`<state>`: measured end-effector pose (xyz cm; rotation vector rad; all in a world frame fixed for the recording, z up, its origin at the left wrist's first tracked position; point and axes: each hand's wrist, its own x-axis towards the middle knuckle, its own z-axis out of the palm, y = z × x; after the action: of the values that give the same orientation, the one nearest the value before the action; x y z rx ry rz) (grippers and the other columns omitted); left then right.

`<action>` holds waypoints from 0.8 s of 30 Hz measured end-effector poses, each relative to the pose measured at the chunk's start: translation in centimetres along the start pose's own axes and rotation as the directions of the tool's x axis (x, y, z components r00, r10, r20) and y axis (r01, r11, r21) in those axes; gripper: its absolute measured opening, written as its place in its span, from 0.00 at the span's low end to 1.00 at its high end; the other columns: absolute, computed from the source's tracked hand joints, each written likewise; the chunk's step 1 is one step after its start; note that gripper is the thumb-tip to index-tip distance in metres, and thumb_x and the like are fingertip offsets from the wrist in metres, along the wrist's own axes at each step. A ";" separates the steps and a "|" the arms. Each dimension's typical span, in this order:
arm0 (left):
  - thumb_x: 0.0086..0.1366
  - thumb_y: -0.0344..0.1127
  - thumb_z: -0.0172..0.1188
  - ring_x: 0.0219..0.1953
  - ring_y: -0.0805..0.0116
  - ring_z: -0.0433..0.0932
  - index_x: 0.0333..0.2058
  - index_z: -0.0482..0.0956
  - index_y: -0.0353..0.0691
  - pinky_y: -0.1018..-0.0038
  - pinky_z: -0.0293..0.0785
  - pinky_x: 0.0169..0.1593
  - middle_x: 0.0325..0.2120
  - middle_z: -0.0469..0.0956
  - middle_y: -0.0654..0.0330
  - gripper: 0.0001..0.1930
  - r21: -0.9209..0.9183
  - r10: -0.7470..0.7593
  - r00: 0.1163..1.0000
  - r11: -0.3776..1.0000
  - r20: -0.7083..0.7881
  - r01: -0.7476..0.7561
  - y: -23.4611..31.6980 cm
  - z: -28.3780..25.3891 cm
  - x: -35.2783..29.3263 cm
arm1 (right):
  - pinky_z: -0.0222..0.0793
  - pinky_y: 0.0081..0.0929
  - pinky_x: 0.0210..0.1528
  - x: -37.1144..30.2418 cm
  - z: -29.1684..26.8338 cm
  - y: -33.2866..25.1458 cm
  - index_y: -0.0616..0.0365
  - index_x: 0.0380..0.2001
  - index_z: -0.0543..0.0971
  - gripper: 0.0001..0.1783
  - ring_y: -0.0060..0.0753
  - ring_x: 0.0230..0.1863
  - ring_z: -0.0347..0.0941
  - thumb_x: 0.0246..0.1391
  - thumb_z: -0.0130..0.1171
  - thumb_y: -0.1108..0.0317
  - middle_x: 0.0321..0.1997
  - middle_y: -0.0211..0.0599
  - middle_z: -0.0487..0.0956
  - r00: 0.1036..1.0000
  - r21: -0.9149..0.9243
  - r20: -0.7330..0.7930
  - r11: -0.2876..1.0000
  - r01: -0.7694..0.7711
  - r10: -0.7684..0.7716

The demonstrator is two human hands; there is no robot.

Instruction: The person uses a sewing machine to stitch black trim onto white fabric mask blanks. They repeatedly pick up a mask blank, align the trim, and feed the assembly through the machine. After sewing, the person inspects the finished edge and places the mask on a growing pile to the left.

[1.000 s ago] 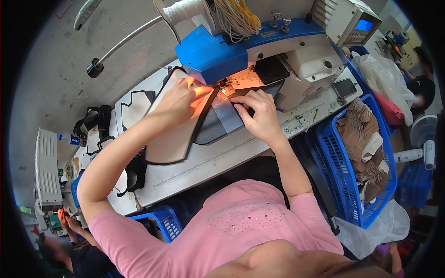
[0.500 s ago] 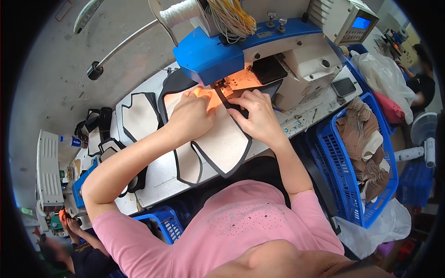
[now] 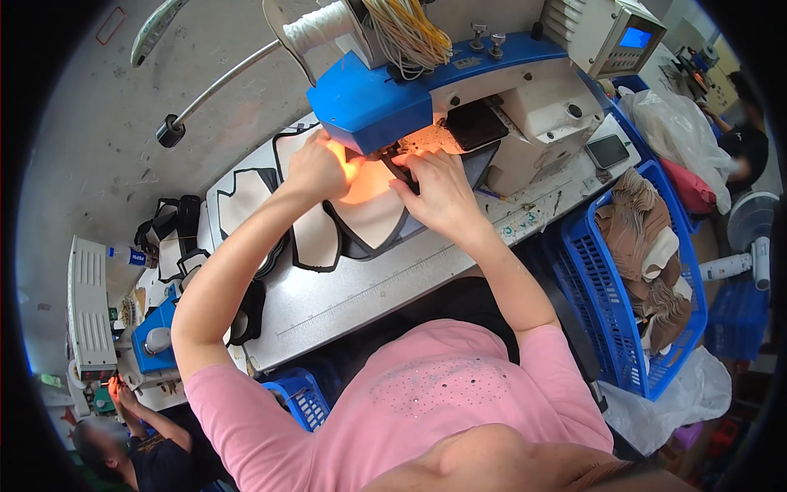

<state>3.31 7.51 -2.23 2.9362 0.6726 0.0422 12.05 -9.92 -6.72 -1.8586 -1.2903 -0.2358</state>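
Note:
A cream flat piece with black edging [image 3: 370, 220], looking like a cut shoe part, lies under the blue head [image 3: 369, 102] of a bench machine, lit orange by its lamp. On its left side my left hand [image 3: 316, 170] presses with curled fingers, gripping its far part; some fingertips hide behind the blue head. My right hand [image 3: 443, 193] pinches the black edge just right of the machine's working point, thumb nearer me. Its fingertips are partly in glare. A narrower lobe of cream [image 3: 316, 239] hangs toward me below my left wrist.
More black-edged cream pieces [image 3: 243, 199] lie stacked at the left. Two phones, one black [image 3: 475, 125] and one grey [image 3: 607, 153], rest on the machine and bench. Blue baskets [image 3: 586, 307] with brown pieces stand at the right. A person [image 3: 156, 443] works at lower left.
The cream piece has moved away from me and turned under the head, uncovering more of the bench's front. My left hand went farther up and left; my right hand shifted slightly left.

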 end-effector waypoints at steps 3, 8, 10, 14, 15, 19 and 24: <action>0.50 0.46 0.57 0.44 0.54 0.72 0.36 0.78 0.47 0.64 0.71 0.44 0.40 0.74 0.54 0.16 -0.015 0.060 0.998 0.998 -0.009 -0.060 -0.8 -0.4 1.2 | 0.58 0.32 0.44 -0.1 -0.2 -0.1 0.53 0.33 0.79 0.10 0.36 0.35 0.68 0.45 0.59 0.63 0.28 0.33 0.74 1.000 -0.038 0.009 0.999 0.024 -0.024; 0.52 0.51 0.51 0.43 0.50 0.73 0.35 0.77 0.43 0.61 0.71 0.42 0.40 0.76 0.51 0.19 0.006 -0.036 0.999 0.999 -0.007 0.036 -1.6 -1.4 3.0 | 0.58 0.34 0.42 -0.2 -0.1 0.2 0.47 0.36 0.79 0.11 0.38 0.37 0.68 0.47 0.56 0.63 0.30 0.35 0.73 0.994 -0.117 0.065 0.989 0.090 -0.083; 0.56 0.52 0.45 0.44 0.46 0.73 0.37 0.77 0.42 0.60 0.70 0.44 0.40 0.75 0.47 0.22 0.096 -0.149 0.979 0.986 0.140 0.136 -3.4 -1.5 4.6 | 0.58 0.33 0.44 -0.1 -0.5 -0.4 0.47 0.37 0.79 0.11 0.38 0.37 0.67 0.49 0.56 0.63 0.29 0.35 0.72 0.994 -0.160 0.096 0.985 0.070 -0.055; 0.58 0.47 0.46 0.40 0.47 0.76 0.43 0.73 0.36 0.61 0.71 0.43 0.36 0.76 0.44 0.22 -0.006 -0.196 0.980 0.981 -0.046 0.196 -8.9 1.3 6.3 | 0.58 0.33 0.45 -0.2 -0.2 -0.8 0.47 0.37 0.80 0.11 0.38 0.37 0.67 0.49 0.55 0.62 0.29 0.36 0.72 0.994 -0.116 0.093 0.990 0.074 -0.063; 0.58 0.44 0.47 0.38 0.49 0.76 0.43 0.73 0.35 0.62 0.71 0.42 0.35 0.76 0.44 0.21 -0.194 -0.185 0.976 0.968 -0.114 0.160 -10.2 2.0 6.3 | 0.58 0.33 0.45 -0.2 -0.3 -0.5 0.47 0.37 0.80 0.11 0.39 0.37 0.67 0.49 0.55 0.62 0.29 0.36 0.72 0.994 -0.101 0.092 0.993 0.069 -0.060; 0.56 0.36 0.52 0.34 0.64 0.76 0.46 0.68 0.31 0.71 0.71 0.40 0.33 0.75 0.52 0.20 -0.693 -0.288 0.943 0.715 -0.169 0.094 -10.3 0.9 3.4 | 0.58 0.31 0.44 -0.3 -0.6 -0.1 0.48 0.37 0.80 0.11 0.38 0.37 0.67 0.49 0.56 0.62 0.29 0.36 0.72 0.995 -0.078 0.101 0.997 0.022 -0.014; 0.57 0.46 0.57 0.42 0.72 0.70 0.45 0.73 0.33 0.78 0.62 0.49 0.40 0.75 0.58 0.23 -0.899 -0.560 0.781 0.438 -0.277 -0.004 -7.7 -1.7 -4.2 | 0.59 0.32 0.41 -0.3 -0.4 -0.1 0.48 0.34 0.81 0.10 0.37 0.36 0.67 0.46 0.57 0.63 0.27 0.34 0.72 0.999 -0.061 0.029 0.997 0.044 -0.042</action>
<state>-3.90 12.71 -1.56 1.7158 0.8748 0.9416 11.96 -10.42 -6.57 -1.8936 -1.3564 -0.2770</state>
